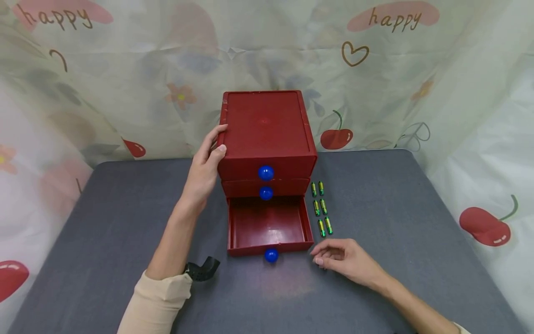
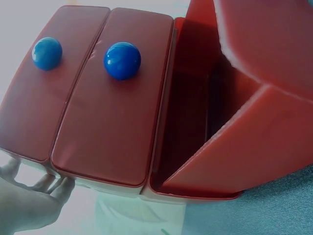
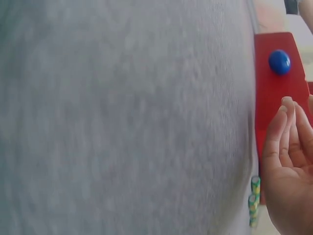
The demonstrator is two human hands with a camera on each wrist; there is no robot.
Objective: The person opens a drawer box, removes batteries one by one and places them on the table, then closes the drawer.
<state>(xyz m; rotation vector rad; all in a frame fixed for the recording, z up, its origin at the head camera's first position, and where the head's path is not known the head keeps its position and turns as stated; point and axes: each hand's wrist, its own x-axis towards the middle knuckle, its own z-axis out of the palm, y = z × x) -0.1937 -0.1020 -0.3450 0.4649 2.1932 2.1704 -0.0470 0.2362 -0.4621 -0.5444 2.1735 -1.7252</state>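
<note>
A red drawer cabinet (image 1: 264, 123) with blue ball knobs stands at the middle of the table. Its bottom drawer (image 1: 307, 222) is pulled out toward me, its glossy floor showing; the two drawers above are closed. My left hand (image 1: 202, 174) rests against the cabinet's upper left side, fingertips and thumb at the top edge. In the left wrist view its fingers (image 2: 62, 188) touch the side near the upper drawers. Just off the drawer's front right corner, my right hand (image 1: 348, 260) hovers with loosely bent fingers, holding nothing. Several green-and-yellow batteries (image 1: 323, 206) lie in pairs right of the drawer.
A grey cloth (image 1: 375, 199) covers the table. Behind it hangs a pale printed curtain (image 1: 267, 55) with cherries and lettering. A black curved piece (image 1: 204, 269) sticks out at the left wrist beside the beige sleeve (image 1: 156, 301).
</note>
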